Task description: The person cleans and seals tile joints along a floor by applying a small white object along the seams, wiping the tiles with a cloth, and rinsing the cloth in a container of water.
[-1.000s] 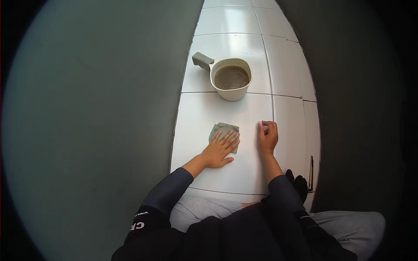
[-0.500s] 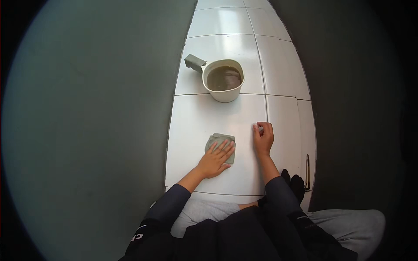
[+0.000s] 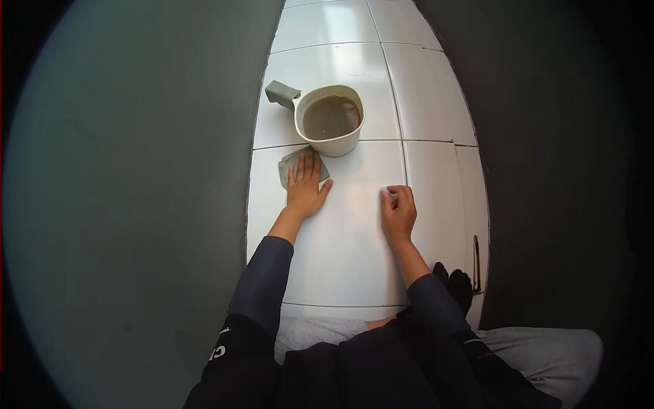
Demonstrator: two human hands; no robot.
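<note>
My left hand (image 3: pixel 305 187) lies flat with its fingers stretched out, pressing on a folded grey-green cloth (image 3: pixel 286 172) on the white tiles. The cloth is just in front of a cream-coloured water dipper (image 3: pixel 340 146), which holds murky brownish water (image 3: pixel 332 117). Another grey-green piece (image 3: pixel 281 94) covers the dipper's handle. Over to the right, my right hand (image 3: pixel 400 213) is closed in a pinch near the tile joint. Something small and pale shows at its fingertips, too small to name.
White tiles (image 3: pixel 340 238) form a narrow strip between dark grey surfaces (image 3: pixel 136 204) on both sides. A thin dark slot or strip (image 3: pixel 476 266) is at the right edge, beside black-socked feet (image 3: pixel 460 290).
My left hand has slid the cloth forward and to the left, up close to the dipper. My right hand stays in nearly the same place, still pinched. The view has shifted slightly.
</note>
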